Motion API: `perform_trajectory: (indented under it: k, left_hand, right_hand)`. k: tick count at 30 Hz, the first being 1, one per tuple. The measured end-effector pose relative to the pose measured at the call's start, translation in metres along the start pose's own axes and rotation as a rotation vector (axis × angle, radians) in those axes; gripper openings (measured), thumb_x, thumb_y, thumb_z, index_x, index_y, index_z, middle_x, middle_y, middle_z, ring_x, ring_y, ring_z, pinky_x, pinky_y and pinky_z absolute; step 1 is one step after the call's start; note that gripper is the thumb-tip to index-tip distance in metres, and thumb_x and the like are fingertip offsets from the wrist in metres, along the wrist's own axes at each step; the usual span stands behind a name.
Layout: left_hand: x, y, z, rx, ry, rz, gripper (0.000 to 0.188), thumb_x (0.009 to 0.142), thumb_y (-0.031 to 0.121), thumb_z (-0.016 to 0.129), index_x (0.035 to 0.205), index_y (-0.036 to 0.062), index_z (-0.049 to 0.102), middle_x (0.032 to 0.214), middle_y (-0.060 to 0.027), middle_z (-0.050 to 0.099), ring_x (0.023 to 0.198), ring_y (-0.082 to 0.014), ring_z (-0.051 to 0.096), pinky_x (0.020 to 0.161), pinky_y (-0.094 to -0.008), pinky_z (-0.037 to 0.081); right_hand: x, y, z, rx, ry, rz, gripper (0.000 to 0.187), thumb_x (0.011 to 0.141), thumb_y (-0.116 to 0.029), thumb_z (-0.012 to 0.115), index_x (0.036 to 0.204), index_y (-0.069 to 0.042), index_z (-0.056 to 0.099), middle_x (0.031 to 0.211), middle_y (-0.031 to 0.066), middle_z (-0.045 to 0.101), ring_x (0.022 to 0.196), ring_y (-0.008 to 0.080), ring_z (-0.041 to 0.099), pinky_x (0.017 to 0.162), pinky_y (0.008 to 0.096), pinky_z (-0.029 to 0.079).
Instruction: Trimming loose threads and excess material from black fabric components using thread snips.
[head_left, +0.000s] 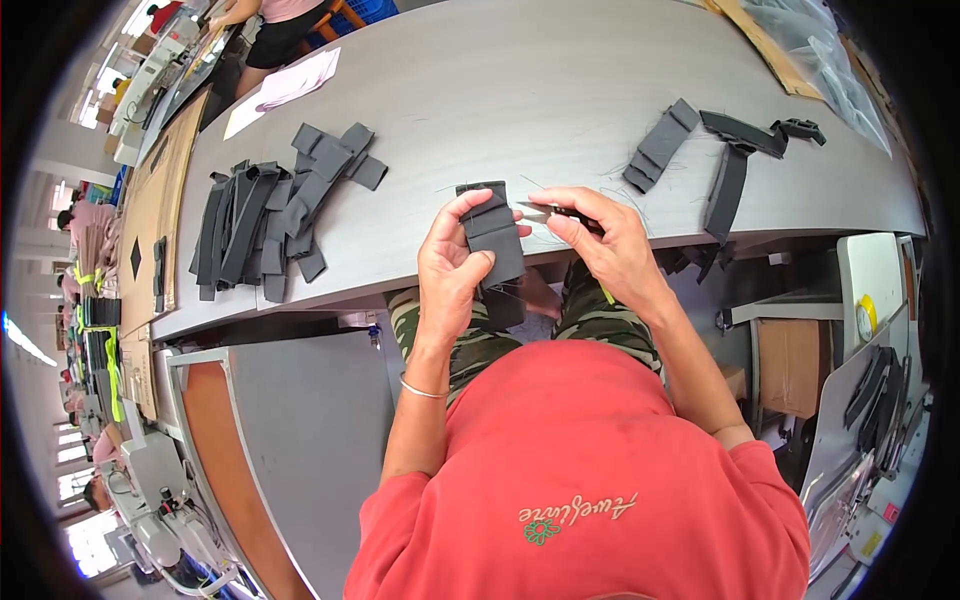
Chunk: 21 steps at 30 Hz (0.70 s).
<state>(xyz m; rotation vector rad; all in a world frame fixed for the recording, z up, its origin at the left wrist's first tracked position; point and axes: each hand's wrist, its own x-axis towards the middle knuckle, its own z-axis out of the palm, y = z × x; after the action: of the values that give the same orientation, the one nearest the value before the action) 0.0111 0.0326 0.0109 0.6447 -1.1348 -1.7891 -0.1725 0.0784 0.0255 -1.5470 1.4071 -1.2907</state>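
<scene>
My left hand [450,265] is closed on a dark grey fabric strip [495,238] with folded sections, thumb pressed on its face. The strip hangs over the table's front edge, and loose threads stick out from it. Just to the right, my right hand [615,245] grips small dark thread snips [578,216], their pointed blades aimed at the strip's right side. Whether the blades touch a thread is too small to tell. On the left of the table lies a heap of similar strips [240,225]. Several more strips [662,145] lie loosely on the right, among thread ends.
The grey table [430,90] curves around in front of me. Pink sheets of paper [300,80] lie at its far left, near a cardboard sheet [165,200]. Clear plastic [825,60] covers the far right corner. Another person [275,40] stands beyond, and a sewing machine [150,480] is at lower left.
</scene>
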Motion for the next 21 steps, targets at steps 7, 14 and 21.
perform_trajectory:
  k: [7,14,21]
  left_hand:
    - [0.007,-0.004,0.001,0.054,-0.007,0.046,0.055,0.072,-0.012,0.041,0.127,-0.0018,0.043,0.113,-0.0215,0.058,0.102,-0.0298,0.063,0.085,-0.0388,0.055]
    - [0.008,-0.006,0.001,0.087,-0.02,0.053,0.054,0.072,-0.013,0.04,0.125,-0.0026,0.044,0.113,-0.0213,0.058,0.102,-0.0294,0.063,0.085,-0.038,0.055]
    - [0.008,-0.001,0.001,0.05,0.033,0.031,0.052,0.07,-0.014,0.041,0.122,-0.0046,0.047,0.11,-0.0179,0.061,0.101,-0.0245,0.063,0.086,-0.0328,0.052]
  right_hand:
    - [-0.002,-0.002,0.001,-0.256,0.102,-0.047,0.016,0.086,-0.018,0.061,0.097,-0.014,0.072,0.084,0.0028,0.069,0.066,0.0185,0.059,0.059,0.029,0.045]
    - [0.002,-0.001,0.003,-0.319,0.099,-0.046,0.015,0.085,-0.018,0.061,0.096,-0.016,0.073,0.078,0.0013,0.067,0.062,0.0173,0.057,0.054,0.0296,0.042]
    - [0.008,-0.002,0.005,-0.377,0.082,-0.079,0.013,0.085,-0.018,0.062,0.092,-0.017,0.073,0.075,0.0009,0.066,0.063,0.018,0.057,0.055,0.0302,0.043]
